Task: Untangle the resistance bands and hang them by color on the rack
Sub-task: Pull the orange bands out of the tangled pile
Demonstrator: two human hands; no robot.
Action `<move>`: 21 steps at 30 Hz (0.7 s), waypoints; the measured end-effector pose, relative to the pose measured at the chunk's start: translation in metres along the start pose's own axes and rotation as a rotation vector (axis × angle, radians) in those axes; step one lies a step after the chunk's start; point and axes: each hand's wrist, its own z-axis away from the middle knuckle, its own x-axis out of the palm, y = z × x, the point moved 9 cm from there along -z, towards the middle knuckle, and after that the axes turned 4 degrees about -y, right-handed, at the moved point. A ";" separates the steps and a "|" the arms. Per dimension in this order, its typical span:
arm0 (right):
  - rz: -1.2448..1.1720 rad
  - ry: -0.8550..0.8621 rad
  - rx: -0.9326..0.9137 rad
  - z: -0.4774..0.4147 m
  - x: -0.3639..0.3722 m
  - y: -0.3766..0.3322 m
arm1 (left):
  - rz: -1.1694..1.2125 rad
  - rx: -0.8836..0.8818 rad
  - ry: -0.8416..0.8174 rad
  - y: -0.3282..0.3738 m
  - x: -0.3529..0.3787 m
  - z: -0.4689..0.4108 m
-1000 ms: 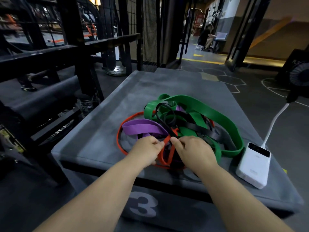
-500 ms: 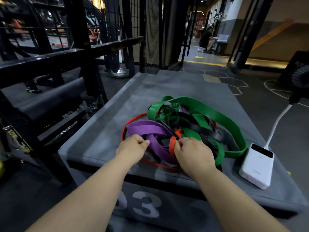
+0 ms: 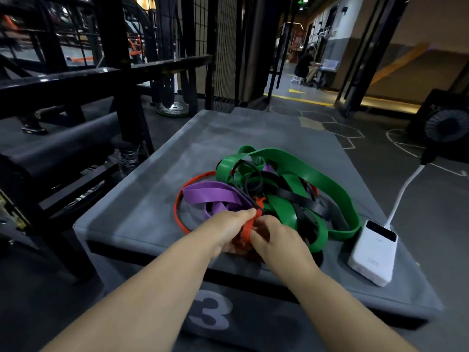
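A tangle of resistance bands lies on a grey padded box (image 3: 157,199): a wide green band (image 3: 312,174), a purple band (image 3: 210,194), a thin red-orange band (image 3: 179,199) and black bands (image 3: 299,196) woven through. At the pile's near edge my left hand (image 3: 228,229) and my right hand (image 3: 276,240) meet. Both pinch a bunched part of the red-orange band (image 3: 247,228) between their fingers. A black metal rack (image 3: 76,82) stands to the left.
A white power bank (image 3: 373,252) with a white cable lies on the box's right side, close to the green band. The box front carries the number 3. A black fan (image 3: 446,125) stands far right. A person sits in the far doorway.
My left hand has moved right to the red-orange band and now pinches it beside my right hand. The band's bunched part has been drawn toward me.
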 end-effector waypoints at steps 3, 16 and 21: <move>-0.004 0.000 0.007 0.002 0.004 0.006 | 0.040 0.045 0.034 0.001 0.005 -0.006; -0.128 -0.044 0.224 -0.021 -0.003 0.032 | 0.143 0.223 -0.026 0.027 0.015 0.014; -0.626 -0.058 0.388 -0.026 -0.001 0.039 | 0.052 0.228 -0.116 0.027 0.026 0.025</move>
